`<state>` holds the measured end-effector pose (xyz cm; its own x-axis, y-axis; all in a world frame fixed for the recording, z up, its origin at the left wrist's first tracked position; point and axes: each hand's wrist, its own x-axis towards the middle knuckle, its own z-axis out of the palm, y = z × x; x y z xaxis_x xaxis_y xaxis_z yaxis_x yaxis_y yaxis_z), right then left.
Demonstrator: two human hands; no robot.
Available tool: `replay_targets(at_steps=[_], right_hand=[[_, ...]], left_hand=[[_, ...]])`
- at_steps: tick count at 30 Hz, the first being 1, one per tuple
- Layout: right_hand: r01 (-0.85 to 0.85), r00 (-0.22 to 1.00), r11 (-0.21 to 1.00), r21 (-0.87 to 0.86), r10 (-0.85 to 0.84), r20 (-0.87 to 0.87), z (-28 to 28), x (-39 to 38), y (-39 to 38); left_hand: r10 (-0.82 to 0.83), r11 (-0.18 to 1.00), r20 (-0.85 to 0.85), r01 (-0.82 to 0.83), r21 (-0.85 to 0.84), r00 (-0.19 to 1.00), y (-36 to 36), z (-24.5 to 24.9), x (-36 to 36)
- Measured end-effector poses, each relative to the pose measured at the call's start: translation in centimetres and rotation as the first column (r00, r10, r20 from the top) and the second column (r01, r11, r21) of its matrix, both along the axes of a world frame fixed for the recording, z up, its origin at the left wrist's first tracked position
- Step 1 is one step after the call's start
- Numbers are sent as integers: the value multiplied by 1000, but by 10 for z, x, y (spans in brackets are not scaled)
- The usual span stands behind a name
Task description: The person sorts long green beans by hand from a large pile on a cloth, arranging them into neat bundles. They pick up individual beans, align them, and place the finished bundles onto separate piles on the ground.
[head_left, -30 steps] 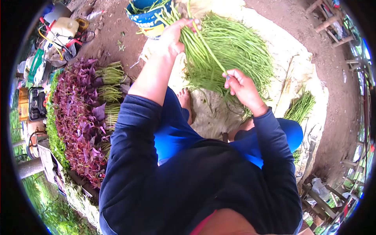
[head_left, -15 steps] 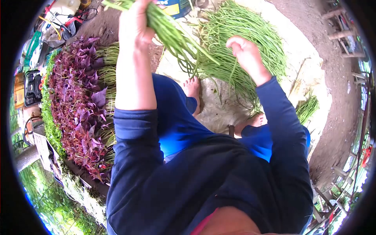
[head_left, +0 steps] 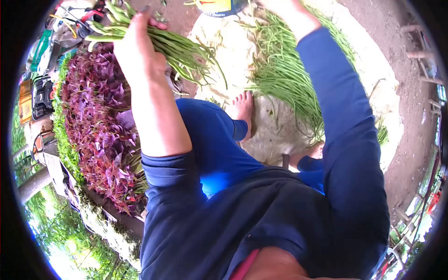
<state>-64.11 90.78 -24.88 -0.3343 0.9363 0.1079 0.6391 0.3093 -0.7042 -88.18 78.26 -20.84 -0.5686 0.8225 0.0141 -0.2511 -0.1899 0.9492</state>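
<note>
A bunch of long green beans (head_left: 182, 51) lies across my left hand (head_left: 139, 49), whose fingers are wrapped round it at the upper left. The thin ends trail to the right over bare ground and the pale sheet. My right hand (head_left: 287, 15) reaches to the top edge, above the far part of a big pile of long beans (head_left: 284, 70) and just right of a blue bucket (head_left: 217, 9). Its fingers are cut off by the frame, so their grip is hidden.
The beans rest on a pale sheet (head_left: 270, 123), with my bare feet on it. Purple leafy bundles (head_left: 98, 126) fill the left side, edged by green leaves (head_left: 63, 135). A black case (head_left: 42, 97) stands farther left. Wooden rails (head_left: 417, 53) line the right.
My left hand has swung left and a little down with its beans, towards the purple leaves. My right hand has moved from over the pile up to the top edge.
</note>
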Motion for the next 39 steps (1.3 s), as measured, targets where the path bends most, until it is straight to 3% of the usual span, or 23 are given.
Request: replay_targets(at_steps=[1, 3, 4, 6, 9, 10, 11, 12, 15, 17, 19, 20, 21, 23, 25, 28, 31, 34, 35, 36, 37, 38, 39], right_hand=[[-40, 998, 968, -249, 28, -52, -29, -4, -11], [15, 995, 969, -248, -39, -89, -169, -18, -73], [-109, 970, 943, -314, 170, 174, -173, -22, -105], [-277, 873, 924, -264, 357, 332, -273, -35, -147], [-144, 936, 937, -317, 234, 265, -316, -53, -198], [1, 914, 959, -283, 114, 389, -322, -58, -208], [146, 864, 961, -233, -9, 504, -327, -62, -218], [223, 886, 952, -211, -107, 452, -330, -63, -226], [191, 837, 945, -266, -15, 547, -316, -49, -227], [189, 824, 962, -196, -47, 565, -313, -36, -224], [250, 847, 895, -369, -17, 531, -313, -24, -226], [281, 903, 867, -412, -94, 420, -321, -20, -231], [291, 902, 864, -410, -105, 419, -330, -13, -238], [358, 915, 880, -311, -265, 302, -333, 1, -253], [403, 881, 876, -266, -291, 374, -330, 12, -267], [478, 837, 865, -151, -397, 376, -322, 34, -286], [498, 815, 840, -214, -370, 445, -329, 48, -293], [423, 879, 847, -322, -297, 373, -365, 67, -288], [432, 876, 840, -328, -305, 374, -349, 70, -285], [336, 887, 623, -707, -461, 16, -332, 79, -282], [41, 693, 391, -919, -674, -256, -305, 88, -274], [55, 688, 399, -915, -680, -255, -278, 96, -268], [-75, 544, 406, -911, -749, -379, -249, 101, -266]], left_hand=[[2, 998, 5, -3, 66, 1000, 3, -2, -5], [3, 1000, 15, -3, -1, 1000, 5, -1, -13], [-20, 1000, 28, 20, 11, 999, 6, -2, -14], [-40, 999, 9, 40, 28, 999, 7, -4, -14], [-34, 999, -80, 36, 27, 996, 4, 1, -1], [-86, 995, -62, 89, 49, 994, 4, 0, 0], [-143, 987, -44, 146, 71, 989, 4, 0, 0], [-149, 986, -41, 151, 66, 988, 7, -1, -1], [-198, 977, -44, 201, 64, 979, 12, -1, 5], [-237, 970, 21, 236, 54, 971, 13, 1, 12], [-264, 964, 19, 263, 45, 964, 17, -3, 15], [-277, 960, 17, 276, 52, 961, 16, -1, 19], [-280, 959, 12, 279, 44, 960, 15, 0, 23], [-289, 957, 7, 288, 34, 957, 13, 0, 27], [-302, 953, 96, 300, 36, 948, 15, 0, 24], [-342, 940, 57, 342, 17, 938, 14, 2, 28], [-392, 920, 16, 392, -15, 920, 20, -1, 36], [-482, 873, 83, 486, -34, 872, 27, -5, 51], [-569, 822, 25, 570, -17, 822, 26, -1, 60], [-568, 819, 55, 570, -58, 821, 20, -3, 71], [-566, 816, 83, 572, -88, 820, 10, 8, 92], [-573, 812, -37, 562, -159, 818, 12, 7, 98], [-628, 753, 23, 614, -237, 778, 29, -10, 87]])
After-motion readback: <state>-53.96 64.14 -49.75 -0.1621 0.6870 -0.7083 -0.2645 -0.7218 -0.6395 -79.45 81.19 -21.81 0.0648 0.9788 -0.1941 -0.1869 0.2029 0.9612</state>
